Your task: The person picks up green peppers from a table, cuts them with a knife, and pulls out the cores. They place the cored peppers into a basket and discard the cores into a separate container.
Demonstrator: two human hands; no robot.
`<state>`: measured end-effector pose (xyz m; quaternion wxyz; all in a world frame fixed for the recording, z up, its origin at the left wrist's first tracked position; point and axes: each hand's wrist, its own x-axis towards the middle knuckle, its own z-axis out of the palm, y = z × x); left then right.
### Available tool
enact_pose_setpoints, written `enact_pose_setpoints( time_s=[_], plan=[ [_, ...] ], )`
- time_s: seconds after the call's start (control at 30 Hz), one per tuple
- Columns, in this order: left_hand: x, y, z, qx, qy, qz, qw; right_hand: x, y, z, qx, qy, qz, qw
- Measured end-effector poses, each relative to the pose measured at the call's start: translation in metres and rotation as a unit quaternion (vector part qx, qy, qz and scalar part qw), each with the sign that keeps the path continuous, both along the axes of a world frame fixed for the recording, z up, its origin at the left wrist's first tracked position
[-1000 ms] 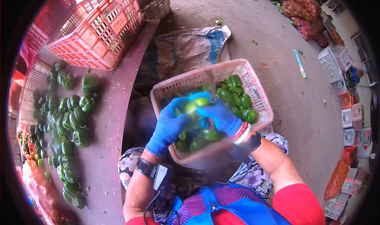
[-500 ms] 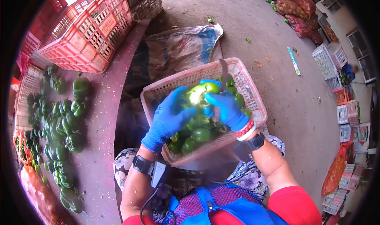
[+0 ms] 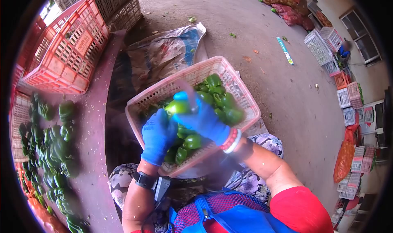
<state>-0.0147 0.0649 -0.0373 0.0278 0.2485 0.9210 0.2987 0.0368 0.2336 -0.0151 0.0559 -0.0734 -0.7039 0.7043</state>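
Observation:
Both my hands wear blue gloves and work over a pale pink plastic crate (image 3: 130, 106) in front of me. My left hand (image 3: 159, 130) is closed round the near side of a bright green bell pepper (image 3: 177, 107). On the pepper's other side, my right hand (image 3: 206, 122) grips a knife (image 3: 188, 89), its blade pointing up and away and smeared by motion. Fingers of the right hand reach right up to the pepper; the knife's handle is hidden in the glove. Several green bell peppers (image 3: 229, 108) lie in the crate under and around my hands.
Left of me, a ledge (image 3: 96, 110) bears rows of green peppers (image 3: 53, 143) and a large red crate (image 3: 67, 48). A crumpled sack (image 3: 163, 53) lies beyond my crate. Filled net sacks (image 3: 286, 3) and stacked crates (image 3: 321, 48) line the right side.
My view has turned, so the surroundings shift left. The right hand has swung across toward the left, its knife now beside the pepper, whose pale cut side no longer faces me.

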Motion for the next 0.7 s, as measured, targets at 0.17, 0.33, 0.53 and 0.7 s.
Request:
enact_pose_setpoints(
  time_s=[0.17,0.33,0.53,0.7],
  plan=[
    [-0.011,-0.008,0.008,0.287,-0.324,0.025,0.901,-0.009,0.059,0.011,0.355,-0.021,-0.12,0.927],
    [-0.003,-0.001,0.012,0.288,-0.368,-0.025,0.884,-0.003,0.019,0.022,0.143,-0.044,0.022,0.988],
    [0.002,-0.005,0.008,0.143,-0.052,-0.054,0.987,-0.008,0.005,-0.002,0.209,0.016,0.091,0.973],
    [-0.004,-0.013,0.01,0.165,-0.042,-0.11,0.979,-0.008,0.002,0.01,0.169,-0.119,0.092,0.974]
  ],
)
